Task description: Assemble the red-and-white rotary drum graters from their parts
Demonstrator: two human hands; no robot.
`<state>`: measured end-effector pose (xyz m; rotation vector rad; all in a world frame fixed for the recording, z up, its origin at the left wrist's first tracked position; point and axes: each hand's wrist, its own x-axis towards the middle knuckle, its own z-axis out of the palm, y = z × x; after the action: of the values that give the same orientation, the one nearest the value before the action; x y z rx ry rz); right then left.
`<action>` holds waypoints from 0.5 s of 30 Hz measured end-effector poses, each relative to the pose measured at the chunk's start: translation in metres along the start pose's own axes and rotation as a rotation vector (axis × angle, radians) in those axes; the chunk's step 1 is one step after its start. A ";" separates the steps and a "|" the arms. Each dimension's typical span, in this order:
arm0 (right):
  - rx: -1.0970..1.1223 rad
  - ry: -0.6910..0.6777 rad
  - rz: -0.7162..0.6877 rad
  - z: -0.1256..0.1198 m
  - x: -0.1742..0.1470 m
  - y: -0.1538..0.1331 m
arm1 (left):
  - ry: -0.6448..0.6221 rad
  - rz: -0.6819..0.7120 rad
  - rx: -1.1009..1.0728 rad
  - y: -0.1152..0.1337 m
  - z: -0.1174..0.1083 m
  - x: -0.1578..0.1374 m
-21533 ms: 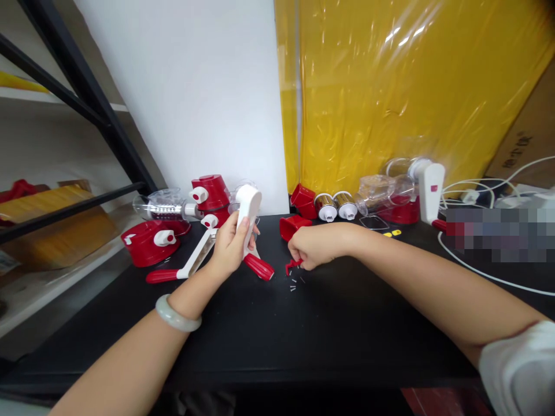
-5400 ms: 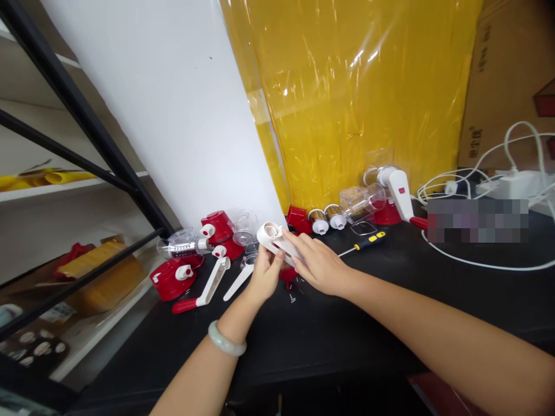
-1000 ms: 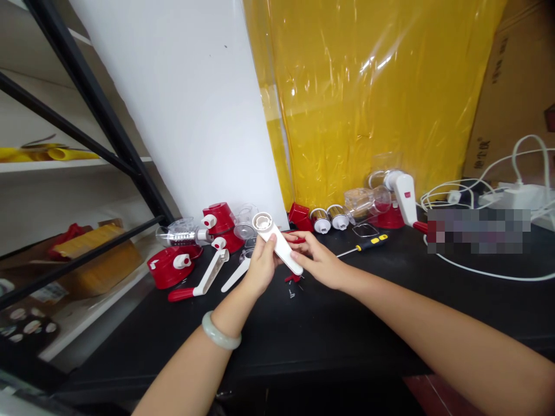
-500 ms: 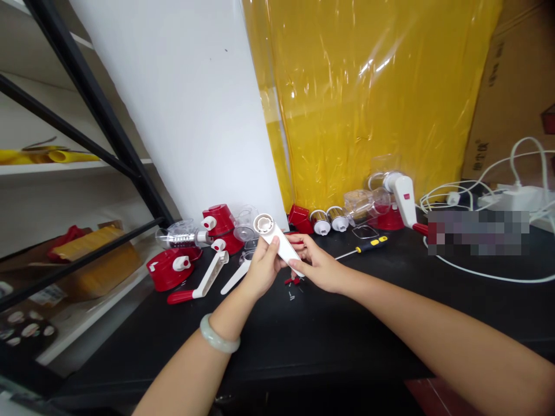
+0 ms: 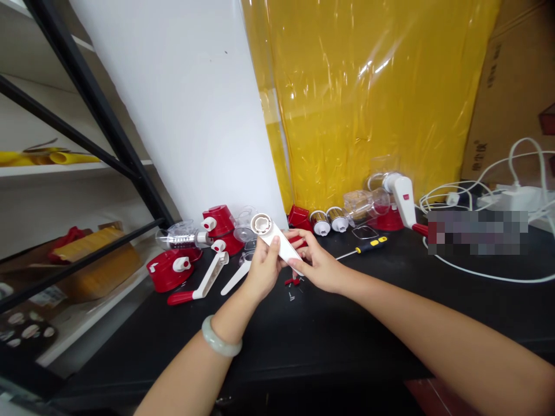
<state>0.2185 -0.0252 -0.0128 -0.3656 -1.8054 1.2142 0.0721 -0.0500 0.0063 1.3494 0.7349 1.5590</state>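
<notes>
A white plastic crank handle (image 5: 281, 247) is held in the air above the black table, its round socket end up and to the left. My left hand (image 5: 264, 267) is closed around its middle, thumb on top. My right hand (image 5: 318, 263) grips the lower end, with the thumb on the white arm and fingers around a red grip partly hidden behind them. Below the hands lie a small red piece (image 5: 292, 282) and several small screws (image 5: 291, 297). Right of my right hand is a screwdriver (image 5: 372, 245) with a black and yellow handle.
At left stand red grater bases (image 5: 170, 270) and another white crank with a red grip (image 5: 210, 278). Behind are metal grater drums (image 5: 336, 219) and a clear plastic housing (image 5: 366, 205). An assembled grater (image 5: 403, 199) and white cables (image 5: 459, 199) occupy the right.
The crank handle's socket end has shifted very slightly left. Both hands keep the same hold on it.
</notes>
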 end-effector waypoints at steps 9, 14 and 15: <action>-0.115 0.146 -0.049 -0.009 0.003 0.004 | -0.028 0.106 0.122 0.003 -0.001 0.001; -0.226 0.160 -0.137 -0.009 0.002 0.004 | 0.016 0.080 0.184 0.005 0.001 0.001; -0.238 0.154 -0.136 -0.009 0.002 0.005 | 0.028 0.080 0.199 0.004 0.001 0.001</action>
<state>0.2234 -0.0166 -0.0147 -0.4509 -1.8127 0.8560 0.0718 -0.0512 0.0107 1.5212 0.8818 1.6033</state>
